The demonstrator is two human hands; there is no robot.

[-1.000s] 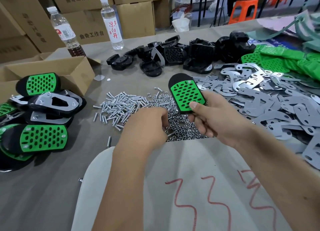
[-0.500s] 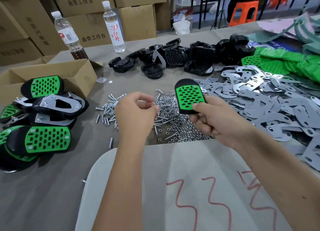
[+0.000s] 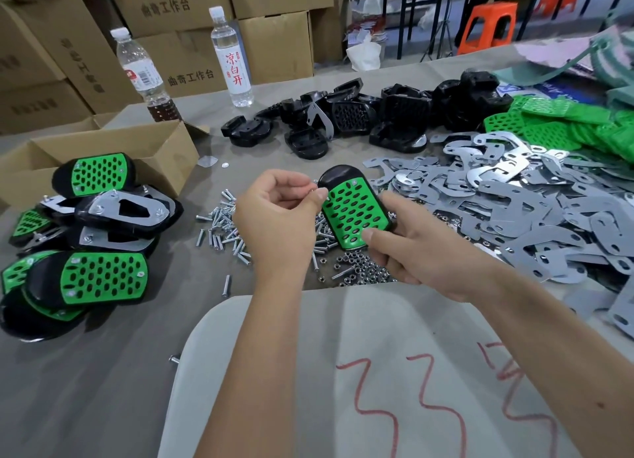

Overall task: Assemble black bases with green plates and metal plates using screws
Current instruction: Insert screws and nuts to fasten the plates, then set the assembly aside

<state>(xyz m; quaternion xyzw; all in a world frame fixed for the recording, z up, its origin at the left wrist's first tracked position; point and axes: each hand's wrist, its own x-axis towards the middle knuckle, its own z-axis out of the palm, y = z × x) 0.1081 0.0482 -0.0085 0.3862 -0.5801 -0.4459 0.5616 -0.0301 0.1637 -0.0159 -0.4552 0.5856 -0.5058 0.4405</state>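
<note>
Grey cloth covers the bench (image 3: pixel 85 389). Above the screw pile (image 3: pixel 223 228), the right hand (image 3: pixel 411 252) grips a green-plated black base (image 3: pixel 353 210), long axis pointing away; the left hand (image 3: pixel 278 217), just beside its left edge, pinches something small, probably a screw.

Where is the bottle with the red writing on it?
In the head view, the bottle with red writing stands upright at the far left-centre of the table, in front of the cardboard boxes, right of another bottle and left of the black bases.
</note>
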